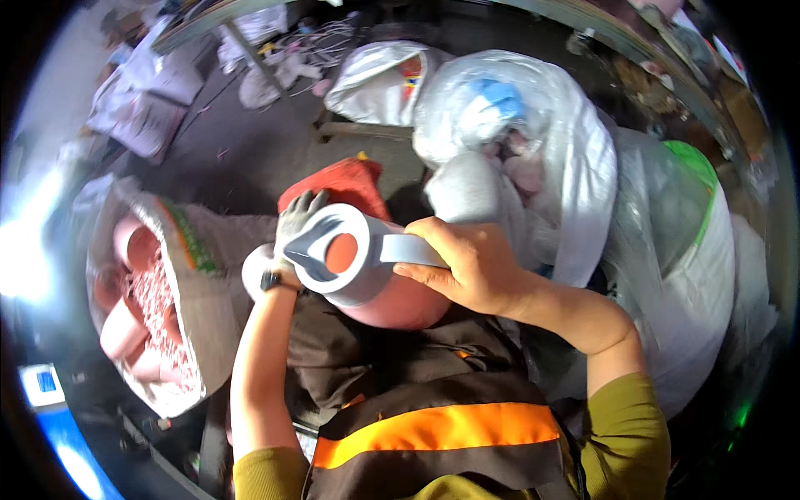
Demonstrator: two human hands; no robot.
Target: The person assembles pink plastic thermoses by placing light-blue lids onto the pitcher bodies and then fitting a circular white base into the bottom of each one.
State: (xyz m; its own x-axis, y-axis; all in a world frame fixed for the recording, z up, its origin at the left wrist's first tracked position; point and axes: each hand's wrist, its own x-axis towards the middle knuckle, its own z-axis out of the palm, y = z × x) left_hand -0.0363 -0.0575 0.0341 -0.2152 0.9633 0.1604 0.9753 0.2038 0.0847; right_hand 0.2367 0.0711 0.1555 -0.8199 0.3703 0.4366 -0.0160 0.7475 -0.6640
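A pink jug (406, 296) with a grey rim and handle is tilted over my lap, its spout toward the left. My right hand (467, 262), bare, is closed round the jug's grey handle. Through the round opening of the top, a reddish-pink inside shows. My left hand (298, 223), in a pale glove, lies beside the spout with its fingers stretched out; the jug's rim covers part of it. Just beyond those fingers is a red cloth or sack (342, 185). Next to my left wrist sits a white rounded thing (257, 273), partly covered.
On the left stands an open woven sack (212, 250) with pink cups and shredded pink bits. Large plastic-lined bags (575, 167) crowd the right side, one holding a blue wad. A metal frame (575, 18) crosses the top; white sacks (137, 112) lie at the far left.
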